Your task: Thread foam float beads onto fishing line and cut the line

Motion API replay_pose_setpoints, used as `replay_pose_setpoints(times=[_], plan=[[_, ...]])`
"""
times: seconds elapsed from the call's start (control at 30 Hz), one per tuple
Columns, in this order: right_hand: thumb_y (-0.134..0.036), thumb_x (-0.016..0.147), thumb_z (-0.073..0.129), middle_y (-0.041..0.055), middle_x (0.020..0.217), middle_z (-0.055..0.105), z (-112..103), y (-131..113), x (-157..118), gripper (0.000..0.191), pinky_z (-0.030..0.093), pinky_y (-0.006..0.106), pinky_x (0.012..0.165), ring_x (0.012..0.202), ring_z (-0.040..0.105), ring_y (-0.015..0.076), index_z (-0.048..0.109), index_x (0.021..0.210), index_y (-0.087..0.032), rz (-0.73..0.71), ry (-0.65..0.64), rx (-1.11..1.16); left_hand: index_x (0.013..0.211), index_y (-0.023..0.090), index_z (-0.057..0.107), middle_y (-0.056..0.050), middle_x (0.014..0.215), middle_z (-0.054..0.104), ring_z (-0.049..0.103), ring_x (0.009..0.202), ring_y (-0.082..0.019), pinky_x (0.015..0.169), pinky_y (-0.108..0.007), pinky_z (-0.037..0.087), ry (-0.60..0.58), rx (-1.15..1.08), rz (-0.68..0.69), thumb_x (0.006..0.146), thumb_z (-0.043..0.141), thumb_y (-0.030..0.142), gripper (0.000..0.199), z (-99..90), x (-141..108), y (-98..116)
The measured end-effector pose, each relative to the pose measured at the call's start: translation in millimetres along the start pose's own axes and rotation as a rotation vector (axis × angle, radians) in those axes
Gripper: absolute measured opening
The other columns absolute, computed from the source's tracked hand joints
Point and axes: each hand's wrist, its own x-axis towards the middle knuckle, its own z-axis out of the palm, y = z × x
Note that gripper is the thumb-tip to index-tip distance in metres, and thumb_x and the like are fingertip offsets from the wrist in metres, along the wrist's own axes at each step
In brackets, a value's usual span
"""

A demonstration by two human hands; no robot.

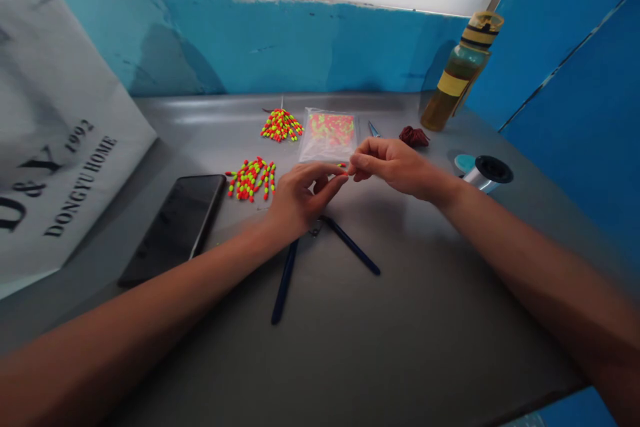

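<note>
My left hand [300,200] and my right hand [395,167] meet above the grey tabletop [425,320], their fingertips almost touching. A tiny orange-red bead [345,175] sits at the left fingertips. My right thumb and forefinger close beside it, and anything thin between them is too small to tell. Behind my hands lies a clear plastic bag of neon beads [329,135]. Two clusters of red, yellow and green bead-like floats [281,125] [251,178] lie to its left. Dark blue long-handled pliers [320,240] lie open beneath my left wrist.
A black smartphone [173,230] lies left of my hands, beside a white printed bag [65,147]. Small blue-handled scissors [373,129], a dark red tangle [414,137], a spool of clear line [487,173] and a bottle [463,70] stand or lie towards the back right, against blue walls [250,40].
</note>
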Motion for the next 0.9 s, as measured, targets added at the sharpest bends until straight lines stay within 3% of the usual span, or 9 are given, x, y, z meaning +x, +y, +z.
replay_pose_setpoints(times=[0.2, 0.33, 0.5, 0.7, 0.9], plan=[[-0.043, 0.091, 0.064, 0.0009, 0.068, 0.062, 1.6, 0.4, -2.9, 0.030, 0.041, 0.023, 0.056, 0.061, 0.054, 0.0108, 0.063, 0.078, -0.016, 0.004, -0.083, -0.123, 0.095, 0.025, 0.075, 0.002, 0.069, 0.065, 0.054, 0.059, -0.013, 0.059, -0.028, 0.044, -0.001, 0.003, -0.032, 0.089, 0.068, 0.039, 0.017, -1.7, 0.7, 2.5], [-0.035, 0.090, 0.064, 0.0015, 0.072, 0.062, 2.7, -1.0, -2.4, 0.024, 0.043, 0.025, 0.062, 0.067, 0.055, 0.0120, 0.063, 0.076, -0.016, -0.037, 0.029, -0.173, 0.093, 0.025, 0.076, 0.002, 0.068, 0.066, 0.054, 0.059, -0.013, 0.059, -0.028, 0.044, -0.012, -0.001, -0.017, 0.090, 0.066, 0.040, 0.018, -1.9, 1.8, 3.3], [-0.035, 0.089, 0.064, 0.0034, 0.082, 0.066, 4.7, -0.9, -0.2, 0.022, 0.049, 0.027, 0.072, 0.079, 0.059, 0.0144, 0.062, 0.076, -0.018, -0.044, 0.098, 0.002, 0.093, 0.025, 0.075, 0.001, 0.068, 0.066, 0.055, 0.060, -0.014, 0.058, -0.029, 0.044, -0.010, 0.008, -0.026, 0.090, 0.065, 0.041, 0.019, -1.8, 2.1, 3.3], [-0.041, 0.089, 0.065, 0.0069, 0.098, 0.071, 1.1, -11.0, -3.5, 0.024, 0.050, 0.030, 0.076, 0.091, 0.065, 0.0171, 0.062, 0.084, -0.017, 0.051, 0.121, 0.227, 0.093, 0.025, 0.075, 0.002, 0.068, 0.066, 0.055, 0.059, -0.014, 0.059, -0.029, 0.045, -0.003, 0.005, -0.027, 0.090, 0.065, 0.042, 0.020, -1.4, 2.0, 2.8], [-0.048, 0.089, 0.064, 0.0059, 0.087, 0.070, -1.4, -7.5, -1.6, 0.031, 0.052, 0.031, 0.079, 0.088, 0.067, 0.0181, 0.056, 0.081, -0.020, 0.037, 0.146, 0.387, 0.093, 0.024, 0.075, 0.002, 0.068, 0.066, 0.056, 0.061, -0.014, 0.061, -0.029, 0.046, 0.007, 0.012, -0.036, 0.089, 0.066, 0.040, 0.019, -1.4, 1.6, 2.8]])
